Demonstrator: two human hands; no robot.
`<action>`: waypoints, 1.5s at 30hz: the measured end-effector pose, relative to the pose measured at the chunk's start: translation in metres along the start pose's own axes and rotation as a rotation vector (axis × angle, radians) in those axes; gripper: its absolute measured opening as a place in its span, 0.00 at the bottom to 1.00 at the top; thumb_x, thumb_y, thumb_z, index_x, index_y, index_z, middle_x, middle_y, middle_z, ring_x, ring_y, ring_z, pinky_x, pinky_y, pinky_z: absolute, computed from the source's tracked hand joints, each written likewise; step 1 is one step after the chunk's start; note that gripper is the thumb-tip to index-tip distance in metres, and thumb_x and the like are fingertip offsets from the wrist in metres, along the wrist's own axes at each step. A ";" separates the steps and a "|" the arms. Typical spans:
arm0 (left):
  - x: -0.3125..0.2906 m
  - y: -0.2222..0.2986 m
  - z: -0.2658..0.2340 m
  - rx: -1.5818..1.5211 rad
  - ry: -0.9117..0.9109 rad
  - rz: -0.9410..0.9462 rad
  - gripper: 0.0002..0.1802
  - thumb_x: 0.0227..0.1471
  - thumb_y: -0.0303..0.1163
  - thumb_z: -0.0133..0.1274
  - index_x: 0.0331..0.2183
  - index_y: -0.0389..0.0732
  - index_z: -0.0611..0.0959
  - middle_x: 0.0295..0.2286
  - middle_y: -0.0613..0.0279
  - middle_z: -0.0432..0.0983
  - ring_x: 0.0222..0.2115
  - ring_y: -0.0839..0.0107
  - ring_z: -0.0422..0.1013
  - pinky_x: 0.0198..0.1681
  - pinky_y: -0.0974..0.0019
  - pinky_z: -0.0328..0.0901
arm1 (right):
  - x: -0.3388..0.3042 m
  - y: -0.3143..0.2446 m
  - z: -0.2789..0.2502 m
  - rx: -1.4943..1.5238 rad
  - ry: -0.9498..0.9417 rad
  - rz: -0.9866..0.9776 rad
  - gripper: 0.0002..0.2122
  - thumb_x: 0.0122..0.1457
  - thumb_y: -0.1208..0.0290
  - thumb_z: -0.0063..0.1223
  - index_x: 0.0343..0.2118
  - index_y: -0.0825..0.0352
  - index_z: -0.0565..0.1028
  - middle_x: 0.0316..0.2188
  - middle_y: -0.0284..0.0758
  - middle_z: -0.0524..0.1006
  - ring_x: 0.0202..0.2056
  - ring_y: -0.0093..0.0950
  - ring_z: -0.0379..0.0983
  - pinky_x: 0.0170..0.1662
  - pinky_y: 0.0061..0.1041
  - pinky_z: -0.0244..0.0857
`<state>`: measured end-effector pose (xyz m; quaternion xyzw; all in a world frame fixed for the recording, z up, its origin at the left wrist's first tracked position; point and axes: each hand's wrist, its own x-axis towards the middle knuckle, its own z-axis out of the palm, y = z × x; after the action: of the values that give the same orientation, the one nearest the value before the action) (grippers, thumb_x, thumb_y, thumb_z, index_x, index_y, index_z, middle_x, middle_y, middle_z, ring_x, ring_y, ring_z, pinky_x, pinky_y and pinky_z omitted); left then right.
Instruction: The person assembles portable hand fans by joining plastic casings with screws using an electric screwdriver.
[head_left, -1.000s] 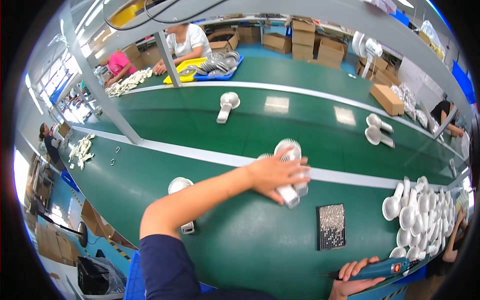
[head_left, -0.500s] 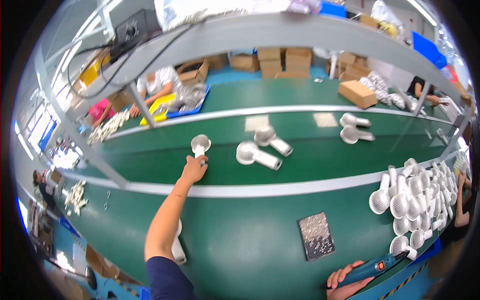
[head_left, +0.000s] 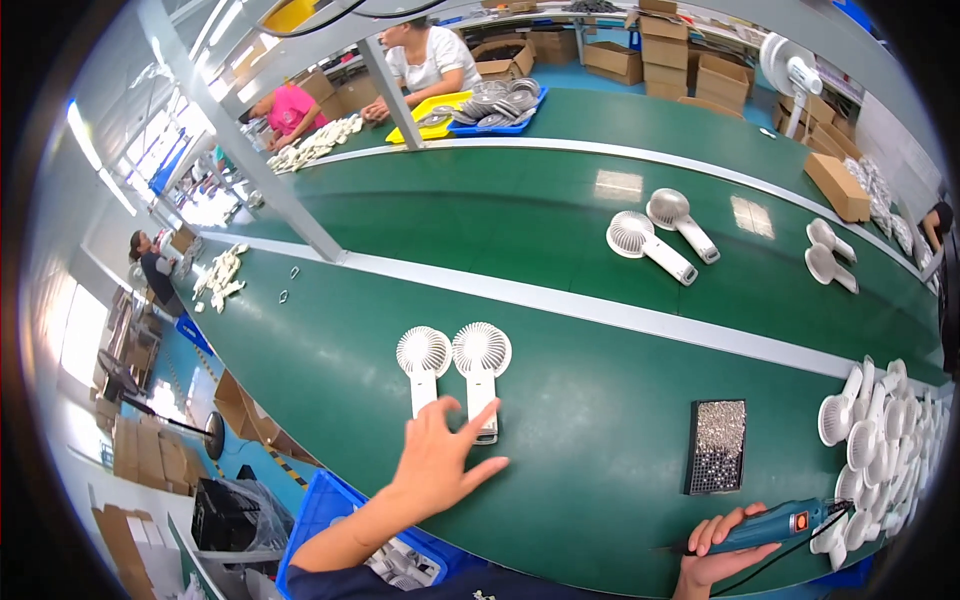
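Two white handheld fans, a left one (head_left: 423, 353) and a right one (head_left: 483, 352), lie side by side on the green bench, heads pointing away from me. Over their handles hovers my left hand (head_left: 440, 458), thumb and fingers spread, with nothing in its grasp; it hides part of the left handle. In my right hand (head_left: 722, 555), at the lower right, a teal electric screwdriver (head_left: 762, 530) lies sideways, its bit pointing left and its cord trailing from the right end. Beyond it sits a black tray (head_left: 692, 462) of small metal screws.
Many white fans (head_left: 868, 445) are heaped at the right edge. More fans (head_left: 655, 250) lie on the green belt (head_left: 480, 215) behind a metal rail (head_left: 560, 305). A blue bin (head_left: 320, 505) stands below the bench's front edge. Co-workers sit across, near a yellow tray (head_left: 405, 130).
My left hand has come back from the belt to the near bench and let go of the fan it held, now beside another. The view has swung left; my right hand keeps the screwdriver.
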<state>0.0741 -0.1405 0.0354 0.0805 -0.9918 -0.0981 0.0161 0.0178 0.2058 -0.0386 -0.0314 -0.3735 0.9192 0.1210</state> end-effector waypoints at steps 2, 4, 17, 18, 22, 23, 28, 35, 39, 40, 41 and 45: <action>0.003 -0.034 -0.007 -0.005 0.116 0.169 0.36 0.48 0.52 0.57 0.57 0.50 0.70 0.53 0.41 0.58 0.55 0.42 0.54 0.58 0.45 0.51 | -0.003 0.000 -0.004 0.017 -0.029 0.006 0.30 0.63 0.37 0.26 0.45 0.64 0.61 0.14 0.31 0.61 0.06 0.21 0.52 0.07 0.19 0.50; 0.028 -0.093 0.005 0.060 0.049 0.335 0.38 0.48 0.54 0.55 0.57 0.49 0.69 0.60 0.45 0.51 0.62 0.40 0.45 0.64 0.43 0.42 | -0.004 0.001 -0.010 0.056 -0.117 0.036 0.30 0.62 0.36 0.26 0.44 0.64 0.62 0.14 0.30 0.61 0.06 0.22 0.53 0.07 0.21 0.51; 0.082 -0.039 0.015 0.109 -0.303 0.745 0.40 0.53 0.63 0.37 0.56 0.42 0.70 0.59 0.52 0.59 0.62 0.48 0.50 0.65 0.40 0.34 | 0.056 -0.081 0.003 0.004 -0.184 -0.277 0.39 0.54 0.26 0.26 0.45 0.65 0.63 0.17 0.32 0.66 0.10 0.24 0.59 0.13 0.25 0.58; 0.076 -0.023 0.019 0.095 -0.284 0.666 0.39 0.53 0.60 0.40 0.56 0.41 0.69 0.59 0.52 0.59 0.63 0.49 0.49 0.64 0.39 0.33 | 0.060 -0.085 0.007 -0.027 -0.229 -0.299 0.39 0.54 0.26 0.26 0.45 0.65 0.63 0.17 0.32 0.66 0.10 0.23 0.60 0.13 0.25 0.58; 0.055 0.064 0.046 0.051 -0.212 0.479 0.37 0.50 0.48 0.50 0.56 0.33 0.66 0.58 0.46 0.57 0.63 0.49 0.47 0.64 0.38 0.31 | 0.072 -0.073 0.017 -0.057 -0.281 -0.250 0.41 0.52 0.24 0.25 0.45 0.64 0.62 0.17 0.32 0.66 0.10 0.23 0.61 0.14 0.25 0.60; 0.050 0.086 0.053 0.032 -0.193 0.446 0.38 0.51 0.49 0.49 0.56 0.32 0.66 0.58 0.45 0.56 0.63 0.48 0.46 0.64 0.38 0.31 | 0.075 -0.068 0.020 -0.043 -0.314 -0.212 0.41 0.51 0.23 0.25 0.45 0.64 0.62 0.16 0.32 0.66 0.10 0.23 0.61 0.14 0.25 0.60; 0.040 0.161 0.062 -0.094 -0.202 0.416 0.38 0.55 0.49 0.47 0.57 0.29 0.63 0.59 0.41 0.53 0.63 0.44 0.43 0.63 0.38 0.31 | 0.083 -0.055 0.043 -0.009 -0.308 -0.127 0.43 0.47 0.21 0.27 0.43 0.65 0.62 0.15 0.33 0.66 0.10 0.23 0.62 0.15 0.26 0.63; 0.076 0.149 0.047 -0.141 -0.049 0.466 0.32 0.57 0.43 0.48 0.56 0.32 0.66 0.59 0.45 0.55 0.62 0.44 0.46 0.63 0.41 0.40 | 0.101 -0.041 0.032 -0.118 -0.399 -0.253 0.40 0.50 0.24 0.33 0.46 0.64 0.62 0.18 0.32 0.68 0.12 0.23 0.63 0.16 0.25 0.61; 0.084 0.142 0.073 -0.075 0.018 0.387 0.23 0.57 0.37 0.46 0.50 0.33 0.75 0.56 0.47 0.62 0.60 0.50 0.53 0.64 0.45 0.42 | 0.106 -0.023 0.028 -0.121 -0.367 -0.360 0.45 0.44 0.20 0.32 0.44 0.66 0.62 0.15 0.35 0.68 0.11 0.25 0.62 0.15 0.25 0.63; 0.083 0.142 0.071 -0.045 0.026 0.381 0.23 0.57 0.38 0.46 0.49 0.32 0.75 0.55 0.47 0.62 0.60 0.49 0.53 0.63 0.45 0.43 | 0.106 -0.021 0.026 -0.144 -0.400 -0.398 0.45 0.44 0.20 0.32 0.44 0.66 0.62 0.15 0.36 0.68 0.11 0.25 0.62 0.15 0.25 0.62; 0.081 0.143 0.070 -0.015 0.034 0.375 0.23 0.57 0.38 0.45 0.49 0.32 0.75 0.55 0.46 0.62 0.60 0.49 0.54 0.63 0.45 0.43 | 0.107 -0.021 0.024 -0.162 -0.401 -0.389 0.45 0.44 0.20 0.32 0.44 0.66 0.62 0.15 0.36 0.68 0.11 0.25 0.62 0.15 0.25 0.62; 0.083 0.146 0.074 -0.005 0.024 0.364 0.22 0.57 0.37 0.45 0.49 0.33 0.75 0.52 0.46 0.64 0.58 0.49 0.55 0.62 0.44 0.44 | 0.116 -0.017 0.018 -0.201 -0.435 -0.362 0.42 0.49 0.22 0.30 0.48 0.63 0.62 0.20 0.31 0.69 0.13 0.22 0.64 0.15 0.24 0.61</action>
<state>-0.0343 0.0014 -0.0071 -0.0991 -0.9895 -0.0953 0.0455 -0.0938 0.2340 -0.0103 0.2214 -0.4793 0.8262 0.1965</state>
